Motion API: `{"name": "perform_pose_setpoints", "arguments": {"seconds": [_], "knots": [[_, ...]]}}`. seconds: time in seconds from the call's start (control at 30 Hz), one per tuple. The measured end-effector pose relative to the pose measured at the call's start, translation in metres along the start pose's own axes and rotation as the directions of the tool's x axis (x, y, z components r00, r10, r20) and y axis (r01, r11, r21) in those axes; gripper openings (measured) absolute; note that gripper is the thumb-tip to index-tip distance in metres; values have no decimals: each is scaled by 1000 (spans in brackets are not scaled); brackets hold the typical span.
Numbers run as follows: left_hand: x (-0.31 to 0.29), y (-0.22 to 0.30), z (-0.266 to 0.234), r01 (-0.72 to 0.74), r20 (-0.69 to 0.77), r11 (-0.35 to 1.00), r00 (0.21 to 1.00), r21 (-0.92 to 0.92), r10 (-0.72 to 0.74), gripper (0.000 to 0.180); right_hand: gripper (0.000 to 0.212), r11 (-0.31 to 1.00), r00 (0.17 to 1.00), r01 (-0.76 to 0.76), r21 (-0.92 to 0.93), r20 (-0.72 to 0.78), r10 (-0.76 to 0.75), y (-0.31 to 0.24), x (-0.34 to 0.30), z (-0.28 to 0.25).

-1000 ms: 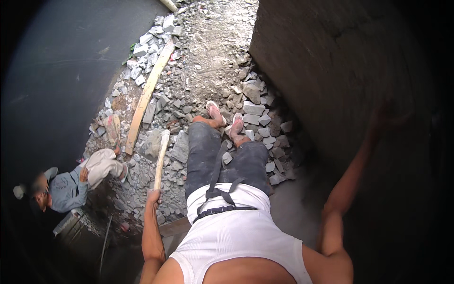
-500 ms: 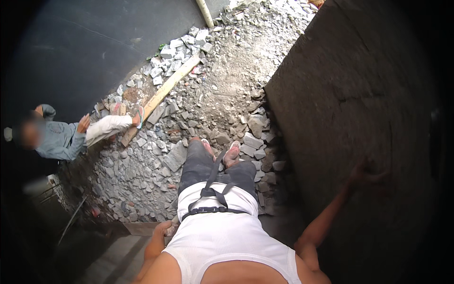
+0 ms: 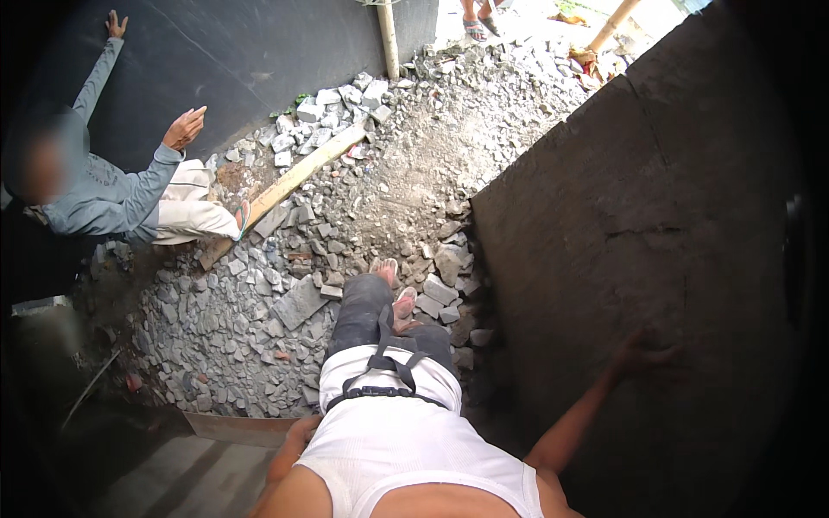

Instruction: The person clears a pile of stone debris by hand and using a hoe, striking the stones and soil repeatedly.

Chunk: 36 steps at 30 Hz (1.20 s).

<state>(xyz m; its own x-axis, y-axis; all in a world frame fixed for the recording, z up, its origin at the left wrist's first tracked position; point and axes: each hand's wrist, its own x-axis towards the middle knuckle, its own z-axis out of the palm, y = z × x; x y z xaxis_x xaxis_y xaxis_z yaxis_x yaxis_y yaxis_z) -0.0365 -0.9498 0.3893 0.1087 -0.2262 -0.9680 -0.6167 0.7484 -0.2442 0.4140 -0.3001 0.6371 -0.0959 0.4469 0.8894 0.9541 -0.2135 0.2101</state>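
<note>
My right hand (image 3: 649, 356) reaches out to the side against the dark wall (image 3: 596, 233), its fingers apart and dim in the shade. No object shows in it. Low beside my hip is my left hand (image 3: 302, 429), near the end of a brown board edge (image 3: 242, 426). My body hides most of its fingers, so I cannot make out whether it grips anything. My sandalled feet (image 3: 399, 298) stand on broken stone rubble (image 3: 233, 319).
A co-worker in a grey-blue top (image 3: 112, 194) sits or leans at the left, one hand on the dark wall (image 3: 233, 52). A wooden plank (image 3: 294, 177) lies across the rubble. Another person's feet (image 3: 477, 26) and a bamboo post (image 3: 389, 43) are at the far end.
My view has shifted, and more of the far end shows. The co-worker has stretched one arm up the wall and raised the other hand. My left hand is more hidden by my body.
</note>
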Motion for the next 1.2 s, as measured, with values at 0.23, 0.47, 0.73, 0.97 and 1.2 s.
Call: {"name": "perform_pose_setpoints", "arguments": {"seconds": [0.23, 0.47, 0.73, 0.97, 1.2], "knots": [[8, 71, -38, -158, -28, 986, 987, -42, 157, 14, 86, 989, 985, -146, 15, 98, 144, -31, -4, -3], [-26, 134, 6, -247, -170, 961, 949, 125, 266, 17, 83, 993, 992, -122, 7, -34, 122, -8, -10, 5], [-40, 163, -20, -172, -103, 957, 974, 232, 200, 16, 88, 972, 964, -231, 48, 143, 222, 18, -46, 1], [-81, 157, -25, -123, -153, 963, 975, 240, 163, 20, 94, 986, 982, -167, 17, 95, 165, 3, -12, 15], [-27, 114, -44, -51, -84, 990, 994, 133, 62, 24, 98, 992, 992, -128, -18, -11, 127, 4, -22, 7]]}}
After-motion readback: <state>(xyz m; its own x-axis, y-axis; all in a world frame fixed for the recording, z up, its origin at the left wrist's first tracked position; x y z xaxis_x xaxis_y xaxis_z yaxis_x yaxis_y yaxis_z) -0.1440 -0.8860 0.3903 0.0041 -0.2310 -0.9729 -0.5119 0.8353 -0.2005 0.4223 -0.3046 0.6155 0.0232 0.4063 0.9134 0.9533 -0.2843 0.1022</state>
